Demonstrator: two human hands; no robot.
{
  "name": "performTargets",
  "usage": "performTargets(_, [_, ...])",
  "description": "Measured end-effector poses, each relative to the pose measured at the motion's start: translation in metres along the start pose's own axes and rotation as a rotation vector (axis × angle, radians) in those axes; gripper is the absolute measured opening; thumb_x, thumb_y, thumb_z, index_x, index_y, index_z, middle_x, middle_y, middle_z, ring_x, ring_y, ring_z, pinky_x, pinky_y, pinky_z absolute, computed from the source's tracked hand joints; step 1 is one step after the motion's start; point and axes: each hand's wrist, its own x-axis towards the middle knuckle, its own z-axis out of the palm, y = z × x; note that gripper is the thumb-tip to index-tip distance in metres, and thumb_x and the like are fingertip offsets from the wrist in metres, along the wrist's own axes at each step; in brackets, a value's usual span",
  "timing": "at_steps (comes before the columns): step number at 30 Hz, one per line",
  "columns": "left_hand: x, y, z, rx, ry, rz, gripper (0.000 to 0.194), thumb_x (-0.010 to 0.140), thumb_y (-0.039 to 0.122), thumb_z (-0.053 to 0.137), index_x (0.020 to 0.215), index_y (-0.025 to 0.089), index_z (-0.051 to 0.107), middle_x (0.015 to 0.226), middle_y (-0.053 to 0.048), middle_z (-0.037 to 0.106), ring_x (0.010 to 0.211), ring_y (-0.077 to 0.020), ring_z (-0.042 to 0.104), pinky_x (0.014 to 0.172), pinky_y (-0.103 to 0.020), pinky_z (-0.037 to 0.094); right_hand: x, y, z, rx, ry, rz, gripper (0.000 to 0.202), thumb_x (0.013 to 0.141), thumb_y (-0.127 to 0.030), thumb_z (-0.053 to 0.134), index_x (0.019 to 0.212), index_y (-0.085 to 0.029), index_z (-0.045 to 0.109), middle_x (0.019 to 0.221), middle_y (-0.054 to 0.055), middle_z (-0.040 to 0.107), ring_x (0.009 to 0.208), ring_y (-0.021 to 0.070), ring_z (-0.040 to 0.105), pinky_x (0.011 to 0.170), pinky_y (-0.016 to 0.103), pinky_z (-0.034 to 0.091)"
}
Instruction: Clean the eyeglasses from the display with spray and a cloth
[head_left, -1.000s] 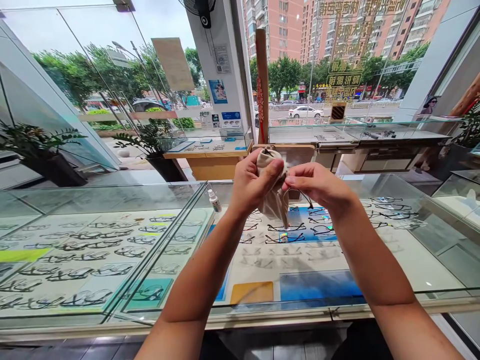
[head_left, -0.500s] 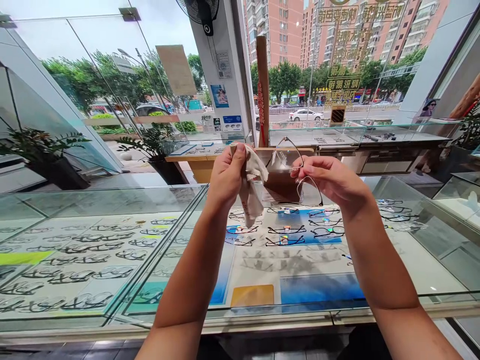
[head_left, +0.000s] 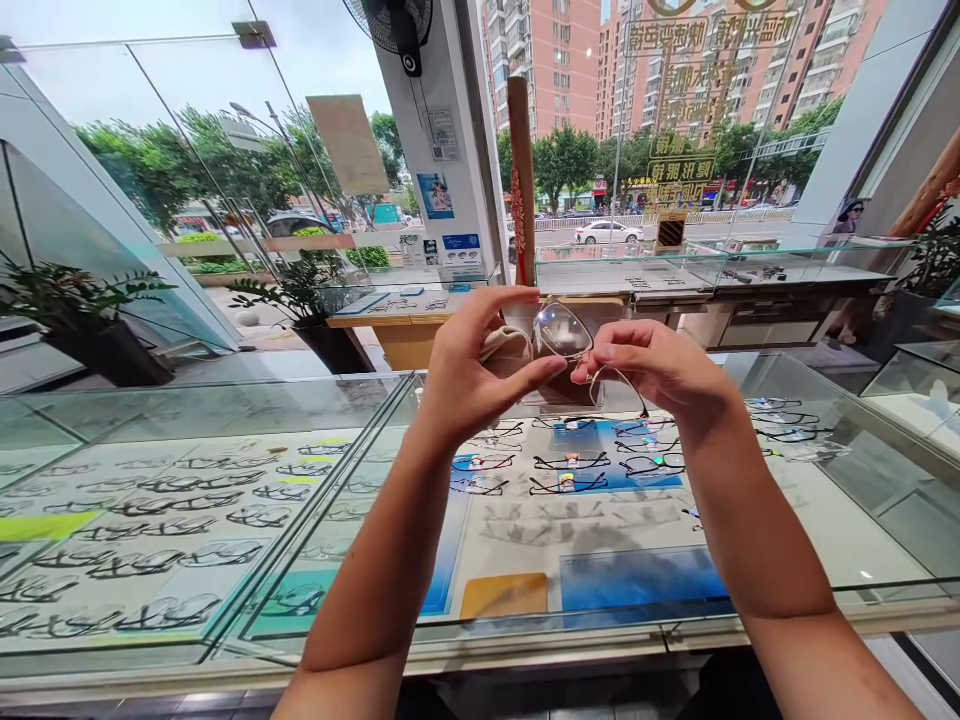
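My right hand (head_left: 660,365) pinches a pair of thin-framed eyeglasses (head_left: 564,330) near the bridge. One lens points up and to the left; the other rim hangs below my fingers, with a dark temple tip beside it. A pale beige cleaning cloth (head_left: 507,347) is bunched inside my left hand (head_left: 469,370), partly covered by the palm and thumb. The left thumb and forefinger stretch apart on either side of the upper lens, the thumb tip close to its lower rim. Both hands are raised above a glass display case (head_left: 517,632).
Rows of eyeglasses (head_left: 571,461) lie inside the case under the glass, and more frames (head_left: 150,563) fill the section to the left. Behind my hands stands a brown box-like object (head_left: 574,385). Potted plants (head_left: 304,300) and a farther counter (head_left: 405,325) are near the windows.
My left hand has opened its thumb and forefinger and moved right to the upper lens, gathering the hanging cloth into the palm. The eyeglasses have turned slightly in my right hand.
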Motion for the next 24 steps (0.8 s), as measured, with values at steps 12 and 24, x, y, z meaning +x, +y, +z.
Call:
performTargets(12, [-0.001, 0.006, -0.002, 0.167, -0.052, 0.068, 0.065, 0.081, 0.06, 0.091, 0.131, 0.022, 0.073, 0.124, -0.011, 0.08, 0.081, -0.0195, 0.07, 0.075, -0.035, 0.056, -0.006, -0.002, 0.0, -0.147, 0.0, -0.038, 0.024, 0.087, -0.043, 0.089, 0.081, -0.022, 0.08, 0.082, 0.004, 0.081, 0.074, 0.0159, 0.071, 0.073, 0.031, 0.055])
performTargets(24, [-0.01, 0.007, 0.007, 0.134, 0.296, -0.016, 0.065, 0.082, 0.059, 0.091, 0.137, 0.033, 0.067, 0.141, -0.009, 0.071, 0.086, -0.0207, 0.069, 0.069, -0.036, 0.057, -0.008, -0.008, 0.006, -0.435, 0.655, -0.67, 0.024, 0.09, -0.036, 0.081, 0.079, -0.027, 0.061, 0.087, 0.001, 0.072, 0.09, 0.0208, 0.074, 0.094, 0.042, 0.061])
